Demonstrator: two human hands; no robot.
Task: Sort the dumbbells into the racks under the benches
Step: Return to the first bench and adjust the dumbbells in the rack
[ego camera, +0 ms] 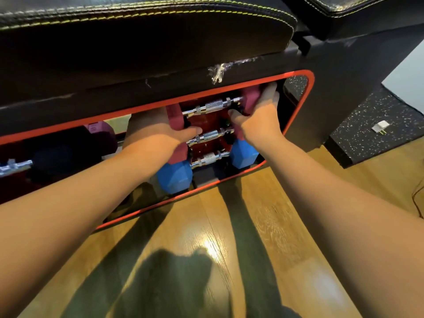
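A maroon dumbbell (212, 106) is held at the top of the red-rimmed rack (300, 106) under the black bench (137, 42), its left head grasped by the left hand (156, 134) and its right head by the right hand (261, 118). Below it, 2 more dumbbells are seated, the lowest a blue dumbbell (176, 175).

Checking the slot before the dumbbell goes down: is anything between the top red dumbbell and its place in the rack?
Nothing visible. Both hands hold the red dumbbell by its heads at the rack's top tier; the other dumbbells sit lower.
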